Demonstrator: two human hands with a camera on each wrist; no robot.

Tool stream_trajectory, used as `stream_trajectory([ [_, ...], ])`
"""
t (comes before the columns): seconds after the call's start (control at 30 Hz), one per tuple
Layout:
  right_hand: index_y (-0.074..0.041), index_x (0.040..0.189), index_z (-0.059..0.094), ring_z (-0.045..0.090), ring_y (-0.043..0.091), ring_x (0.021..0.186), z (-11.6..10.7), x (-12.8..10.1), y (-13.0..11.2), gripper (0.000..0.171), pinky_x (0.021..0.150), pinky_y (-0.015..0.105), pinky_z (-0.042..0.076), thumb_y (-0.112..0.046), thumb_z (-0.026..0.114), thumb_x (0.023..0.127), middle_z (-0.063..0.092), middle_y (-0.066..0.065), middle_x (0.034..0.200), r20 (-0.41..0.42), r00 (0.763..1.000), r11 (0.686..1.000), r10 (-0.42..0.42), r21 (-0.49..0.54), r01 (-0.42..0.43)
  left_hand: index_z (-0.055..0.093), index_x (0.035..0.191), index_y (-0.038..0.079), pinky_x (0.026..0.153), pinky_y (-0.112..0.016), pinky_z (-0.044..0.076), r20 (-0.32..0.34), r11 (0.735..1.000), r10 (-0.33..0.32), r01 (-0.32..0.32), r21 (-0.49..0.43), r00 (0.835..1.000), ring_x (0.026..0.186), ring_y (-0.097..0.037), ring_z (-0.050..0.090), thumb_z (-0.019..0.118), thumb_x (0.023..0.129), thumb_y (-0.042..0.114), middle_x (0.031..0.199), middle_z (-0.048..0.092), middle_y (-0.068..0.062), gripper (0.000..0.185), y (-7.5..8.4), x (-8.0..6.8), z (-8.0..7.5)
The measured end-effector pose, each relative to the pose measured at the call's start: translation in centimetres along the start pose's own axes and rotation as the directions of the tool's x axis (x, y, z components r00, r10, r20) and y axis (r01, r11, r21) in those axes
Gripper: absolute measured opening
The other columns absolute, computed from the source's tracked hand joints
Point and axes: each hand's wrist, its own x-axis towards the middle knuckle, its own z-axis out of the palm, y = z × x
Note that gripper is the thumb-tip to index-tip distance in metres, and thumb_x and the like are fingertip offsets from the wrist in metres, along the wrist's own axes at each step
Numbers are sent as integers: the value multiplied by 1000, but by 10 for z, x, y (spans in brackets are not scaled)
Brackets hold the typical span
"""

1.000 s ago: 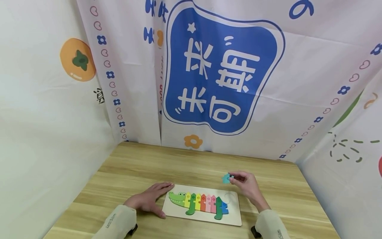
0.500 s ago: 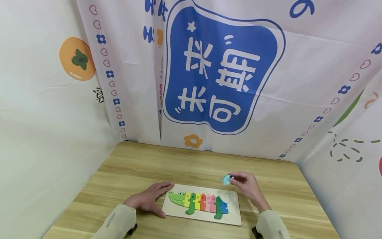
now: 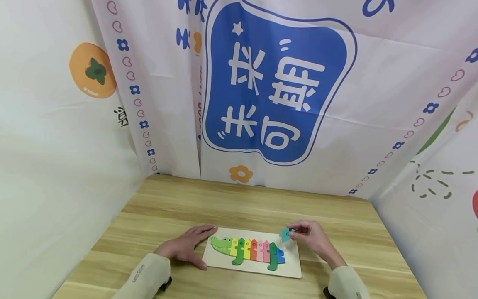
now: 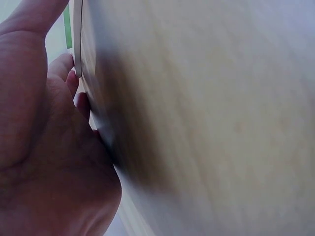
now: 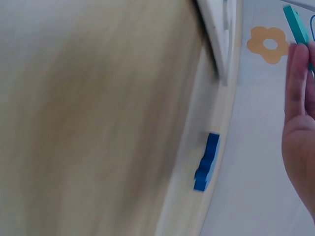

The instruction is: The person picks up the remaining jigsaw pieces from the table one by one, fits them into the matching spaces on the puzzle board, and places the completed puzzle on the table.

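- Printed cloth walls close off the back and both sides of the wooden table, leaving it open only at the near side where the person sits.
- Plenty of bare tabletop lies behind the puzzle board, and a wide strip runs out to the right of it toward the table's right edge.
- Board sits close to the near edge, long side across; the crocodile runs left to right in green, yellow, orange, pink, dark green and blue pieces.
- Left hand lies flat on the table, fingers straight and relaxed, fingertips up against the board's left edge. The left wrist view confirms it: palm down, fingers touching the board's rim.
- Right hand is up over the board's right end, pinching a teal puzzle piece between thumb and fingers.
- That teal piece hangs just above the empty recess at the tail end, right beside the blue piece, not seated.
- Right wrist view: blurred wood, the board's pale edge, the blue piece standing proud of it, and the teal piece edge-on at the fingertips.
- Between the two hands the board's near edge stays unobstructed.
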Motion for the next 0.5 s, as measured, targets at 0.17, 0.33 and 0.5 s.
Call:
stream_trajectory([
  [0.17, -9, 112, 79, 67, 16, 88, -5, -10, 7, 23, 74, 24, 58, -17, 81, 90, 75, 9, 108, 124, 992, 1000, 22, -24, -19, 22, 167, 23, 119, -70, 22, -6, 1000, 2, -2, 20, 1000, 157, -42, 16, 87, 77, 56, 173, 17, -8, 116, -3, 3, 0],
  [0.33, -10, 110, 79, 64, 15, 85, -5, -17, 13, 22, 71, 23, 55, -19, 81, 90, 73, 9, 106, 205, 978, 999, 26, -33, -19, 21, 167, 24, 120, -69, 22, -7, 1000, 5, -5, 30, 1000, 157, -40, 16, 87, 76, 58, 173, 18, -7, 118, -5, 5, 0],
  [0.5, -12, 108, 80, 62, 14, 84, -3, -19, 16, 20, 71, 23, 53, -21, 81, 91, 72, 8, 103, 220, 975, 999, 24, -49, -14, 21, 167, 25, 120, -69, 23, -7, 1000, -2, 2, 27, 1000, 157, -40, 16, 87, 75, 58, 173, 18, -6, 118, -6, 4, 1],
])
